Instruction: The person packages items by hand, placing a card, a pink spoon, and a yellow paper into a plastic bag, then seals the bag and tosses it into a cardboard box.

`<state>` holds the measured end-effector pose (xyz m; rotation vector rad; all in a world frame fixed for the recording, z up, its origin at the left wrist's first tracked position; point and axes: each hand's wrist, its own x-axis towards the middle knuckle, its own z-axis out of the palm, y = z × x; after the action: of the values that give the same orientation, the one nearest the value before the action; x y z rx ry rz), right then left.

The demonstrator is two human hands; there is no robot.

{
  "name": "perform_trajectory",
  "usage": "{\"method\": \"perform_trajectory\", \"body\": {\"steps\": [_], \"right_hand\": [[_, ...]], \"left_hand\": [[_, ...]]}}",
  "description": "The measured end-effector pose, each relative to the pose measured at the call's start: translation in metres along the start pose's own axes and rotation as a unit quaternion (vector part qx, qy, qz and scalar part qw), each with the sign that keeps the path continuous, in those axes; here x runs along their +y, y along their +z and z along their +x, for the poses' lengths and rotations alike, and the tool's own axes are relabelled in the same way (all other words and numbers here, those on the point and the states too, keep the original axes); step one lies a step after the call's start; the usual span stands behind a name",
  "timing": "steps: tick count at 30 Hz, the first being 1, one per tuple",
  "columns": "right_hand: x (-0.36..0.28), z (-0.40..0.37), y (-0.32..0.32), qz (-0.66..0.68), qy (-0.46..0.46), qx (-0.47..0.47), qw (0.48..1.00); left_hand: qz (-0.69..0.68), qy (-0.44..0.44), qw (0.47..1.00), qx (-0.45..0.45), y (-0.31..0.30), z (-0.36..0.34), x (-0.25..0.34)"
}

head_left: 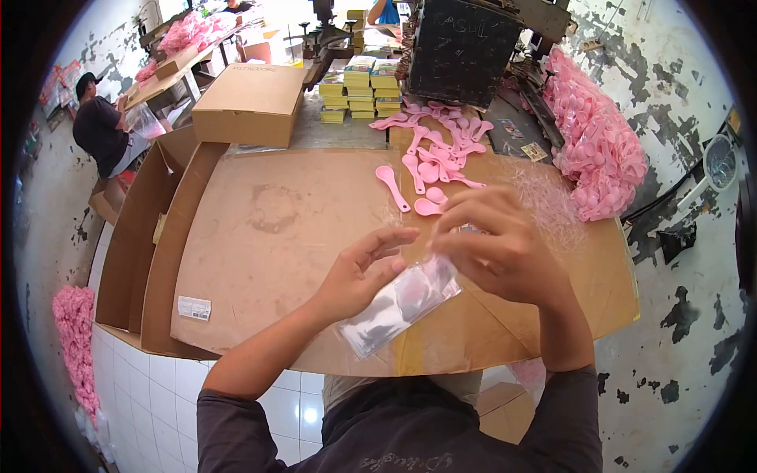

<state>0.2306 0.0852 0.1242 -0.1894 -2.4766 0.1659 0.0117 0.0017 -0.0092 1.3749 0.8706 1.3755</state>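
A stack of clear plastic bags (378, 319) lies aslant near the cardboard's front edge, with a blurred pinkish patch showing at its upper end. My left hand (364, 270) is over the left side of the bags, thumb and fingers apart, with nothing visible between them. Above the upper end of the bags, my right hand (497, 248) is bent with its fingertips drawn together. Motion smears those fingertips, and what they pinch cannot be made out. Just beyond the hands lie a pink spoon (389, 188) and a heap of pink spoons (445, 150).
Thin clear plastic strips (544, 201) lie at the right, beside a large pile of bagged pink spoons (595, 142). A closed cardboard box (248, 102) and stacked yellow-edged packs (360, 83) stand behind. An open carton (146, 244) borders the left edge. Another person (102, 130) works at far left.
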Motion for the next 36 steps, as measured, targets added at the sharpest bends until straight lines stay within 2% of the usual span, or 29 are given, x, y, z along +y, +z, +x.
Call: {"method": "perform_trajectory", "body": {"steps": [1,2,4,5,8,11,14,17,20,22,25,28,31,32,36], "right_hand": [[-0.005,0.001,-0.003,-0.073,0.008,0.009,0.997],[-0.006,0.0,-0.002,-0.08,0.017,-0.011,0.997],[-0.006,-0.001,0.002,-0.097,0.037,-0.048,0.993],[-0.008,-0.001,0.003,-0.071,0.052,-0.036,0.995],[-0.011,-0.001,0.006,-0.008,0.075,-0.014,0.997],[-0.007,-0.002,0.013,0.025,0.068,-0.011,0.997],[-0.01,-0.002,0.018,0.046,0.068,-0.01,0.997],[-0.011,-0.001,0.019,0.052,0.071,-0.007,0.996],[-0.012,0.0,0.021,0.073,0.087,0.003,0.993],[-0.014,0.0,0.024,0.088,0.112,0.012,0.99],[-0.008,-0.002,0.031,0.052,0.09,0.041,0.994],[-0.004,-0.004,0.031,0.096,0.157,0.053,0.982],[0.0,-0.002,0.033,-0.007,0.059,0.099,0.993],[-0.001,-0.002,0.033,-0.037,0.036,0.086,0.995],[-0.009,0.0,0.038,-0.132,-0.022,0.06,0.989]], "left_hand": [[0.066,0.032,0.997,-0.02,0.0,-0.002,0.007],[0.13,0.064,0.989,-0.04,0.002,-0.003,0.013],[0.176,0.079,0.981,-0.021,0.013,-0.005,0.025],[0.199,0.085,0.976,-0.009,0.017,-0.005,0.027],[0.156,0.088,0.984,0.021,0.023,-0.002,0.025],[0.165,0.043,0.985,0.038,0.022,-0.001,0.026],[0.122,-0.043,0.991,0.04,0.018,-0.004,0.028],[0.068,-0.063,0.995,0.039,0.016,-0.003,0.025],[0.001,-0.049,0.998,0.038,0.021,-0.002,0.023],[0.009,-0.044,0.999,0.031,0.02,-0.001,0.019],[0.016,-0.04,0.998,0.035,0.02,0.0,0.024],[0.025,-0.01,0.999,0.046,0.018,0.0,0.019],[0.044,-0.006,0.997,0.059,0.018,-0.001,0.021],[0.051,-0.011,0.997,0.064,0.019,-0.001,0.022],[0.209,0.072,0.972,0.077,0.02,-0.004,0.022]]}}
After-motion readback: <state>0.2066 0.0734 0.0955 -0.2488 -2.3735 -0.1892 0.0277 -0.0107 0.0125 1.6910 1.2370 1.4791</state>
